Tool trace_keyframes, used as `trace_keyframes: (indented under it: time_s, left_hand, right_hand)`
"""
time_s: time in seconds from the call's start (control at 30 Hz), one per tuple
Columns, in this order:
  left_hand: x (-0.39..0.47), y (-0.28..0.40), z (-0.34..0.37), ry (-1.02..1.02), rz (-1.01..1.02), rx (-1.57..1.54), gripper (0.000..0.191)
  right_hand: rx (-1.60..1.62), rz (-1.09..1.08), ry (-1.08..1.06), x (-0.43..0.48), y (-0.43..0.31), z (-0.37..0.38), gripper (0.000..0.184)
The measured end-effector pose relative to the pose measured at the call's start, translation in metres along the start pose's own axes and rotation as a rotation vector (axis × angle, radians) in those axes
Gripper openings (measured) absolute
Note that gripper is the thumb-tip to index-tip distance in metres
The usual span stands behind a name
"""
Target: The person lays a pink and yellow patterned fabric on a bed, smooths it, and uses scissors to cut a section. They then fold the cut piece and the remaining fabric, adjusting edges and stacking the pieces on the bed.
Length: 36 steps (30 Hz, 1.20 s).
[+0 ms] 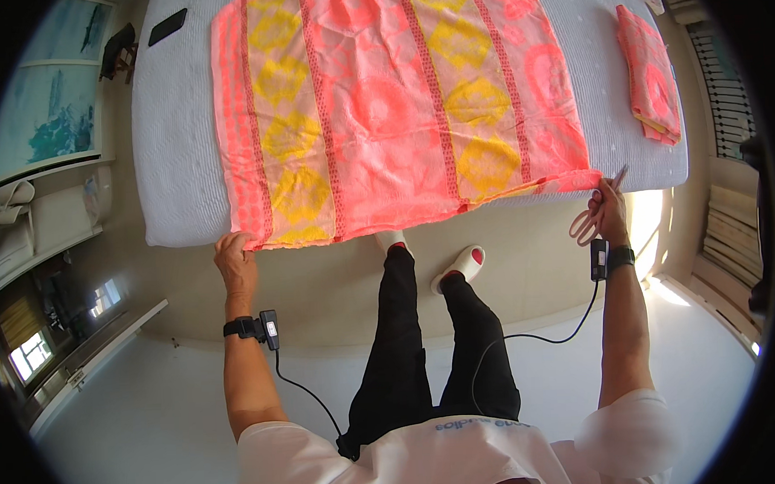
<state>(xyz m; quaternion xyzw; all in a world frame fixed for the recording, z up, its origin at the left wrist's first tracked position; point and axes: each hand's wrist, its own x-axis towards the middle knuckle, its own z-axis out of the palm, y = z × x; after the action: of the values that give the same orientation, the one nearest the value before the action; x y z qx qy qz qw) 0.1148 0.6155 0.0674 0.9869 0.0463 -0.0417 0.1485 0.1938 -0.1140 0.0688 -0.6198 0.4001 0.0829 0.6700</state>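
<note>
A pink and yellow patterned towel (383, 114) is spread over the bed, its near edge lifted past the mattress edge. My left hand (236, 263) grips the near left corner of this towel. At the near right corner, my right hand (607, 212) pinches the cloth. That same hand also holds a pair of scissors (584, 227) with pink handles, the blades pointing away from me past the fingers. Between the hands the towel's edge runs slightly slack, and its right part is folded over.
The bed's pale quilted cover (179, 147) lies beneath the towel. A black phone (167, 27) rests at the far left, and a folded pink towel (652, 79) at the right. Black cables (551, 340) hang from wrist-worn devices. My white shoes (460, 265) stand on the floor near the bed.
</note>
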Motion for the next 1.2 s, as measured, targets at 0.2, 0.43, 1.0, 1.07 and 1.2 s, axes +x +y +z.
trace_keyframes:
  time_s: [0.2,0.43,1.0,1.07,1.2]
  left_hand:
    - [0.039,-0.049,0.021,-0.112,-0.313,-0.392,0.018]
    - [0.072,-0.046,0.035,-0.138,-0.531,-0.378,0.026]
    - [0.064,-0.072,0.055,-0.240,-0.728,-0.371,0.017]
    - [0.070,-0.064,0.050,-0.284,-0.709,-0.219,0.019]
    - [0.084,-0.027,0.031,-0.151,-0.645,0.181,0.030]
  right_hand:
    - [-0.022,-0.033,-0.012,0.029,-0.006,0.005,0.014]
    - [-0.132,-0.042,0.005,0.056,-0.003,0.026,0.014]
    - [-0.325,-0.043,0.085,0.058,0.007,0.032,0.013]
    - [-0.461,-0.063,0.102,0.060,0.006,0.032,0.014]
    - [-0.649,-0.144,0.229,0.062,0.004,0.033,0.018]
